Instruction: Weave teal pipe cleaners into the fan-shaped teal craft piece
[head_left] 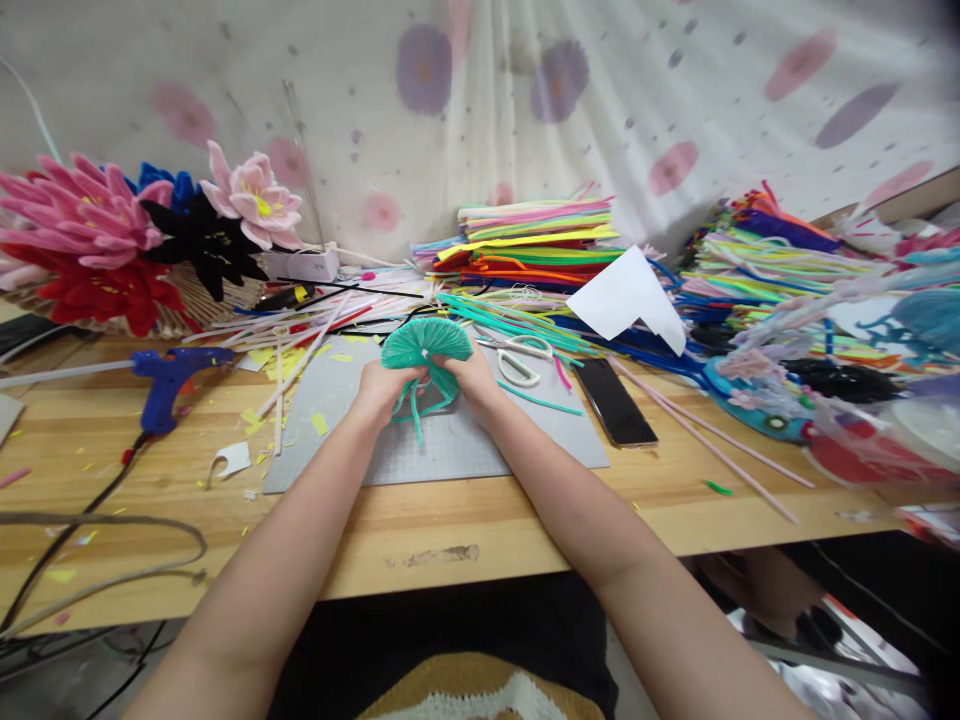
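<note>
Between my two hands is a teal pipe-cleaner piece (426,342), fanned out at the top with loose strands hanging below. My left hand (381,390) grips its left side, fingers closed at the gathered middle. My right hand (466,376) pinches the opposite side, fingers partly hidden behind it. Both hands are over a grey cutting mat (330,455). White-handled scissors (519,370) lie just right of my right hand, beside loose teal pipe cleaners (495,318).
A blue glue gun (169,380) with a cord lies at left, below fuzzy flowers (90,240). A black phone (616,402) rests right of the mat. Bundled pipe cleaners (536,240) are stacked behind, near a white paper piece (630,298). Yellow scraps litter the table.
</note>
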